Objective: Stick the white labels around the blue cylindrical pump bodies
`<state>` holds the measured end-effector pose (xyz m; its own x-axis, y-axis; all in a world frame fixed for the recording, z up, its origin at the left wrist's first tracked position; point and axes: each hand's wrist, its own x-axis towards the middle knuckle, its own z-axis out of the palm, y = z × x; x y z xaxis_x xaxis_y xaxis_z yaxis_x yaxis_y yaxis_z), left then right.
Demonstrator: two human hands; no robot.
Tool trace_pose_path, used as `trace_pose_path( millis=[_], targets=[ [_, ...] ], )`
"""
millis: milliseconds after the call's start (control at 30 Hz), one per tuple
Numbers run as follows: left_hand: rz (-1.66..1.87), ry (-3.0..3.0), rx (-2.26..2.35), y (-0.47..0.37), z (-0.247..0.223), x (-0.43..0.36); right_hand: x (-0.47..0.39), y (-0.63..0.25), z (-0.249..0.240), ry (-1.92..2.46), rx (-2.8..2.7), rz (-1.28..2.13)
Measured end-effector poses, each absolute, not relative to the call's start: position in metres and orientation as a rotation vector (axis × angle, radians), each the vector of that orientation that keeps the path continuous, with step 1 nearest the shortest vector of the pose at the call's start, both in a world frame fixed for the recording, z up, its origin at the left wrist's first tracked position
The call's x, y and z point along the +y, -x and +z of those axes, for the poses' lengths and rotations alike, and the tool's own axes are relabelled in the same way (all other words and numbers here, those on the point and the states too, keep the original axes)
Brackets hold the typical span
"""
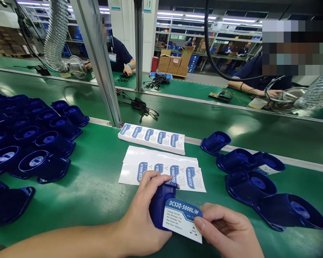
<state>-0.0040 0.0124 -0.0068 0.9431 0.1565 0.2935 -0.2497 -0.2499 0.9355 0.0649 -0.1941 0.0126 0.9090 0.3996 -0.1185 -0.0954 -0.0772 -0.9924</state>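
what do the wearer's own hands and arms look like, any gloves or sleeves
Both the left hand and right hand are bare, with no gloves and no rings in sight. The left forearm shows no sleeve, watch or bracelet; the right forearm is out of frame.

Left hand (142, 215): bare, slim-fingered, joined through a bare wrist to a smooth, bare forearm (78, 240) that tapers toward the wrist and extends to the lower edge of the view. Right hand (228, 231): bare, ungloved, cut off by the bottom edge; thumb (211, 233) rounded, short-nailed
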Motion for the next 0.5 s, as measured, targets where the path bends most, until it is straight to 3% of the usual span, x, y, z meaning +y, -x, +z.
trace_pose_path(
  millis=[500],
  targets=[
    [0.357, -1.771, -0.066, 0.0052, -0.0066, 0.0133, -0.1999, -0.0731, 0.0093, 1.631, -0.371, 0.412]
  ],
)
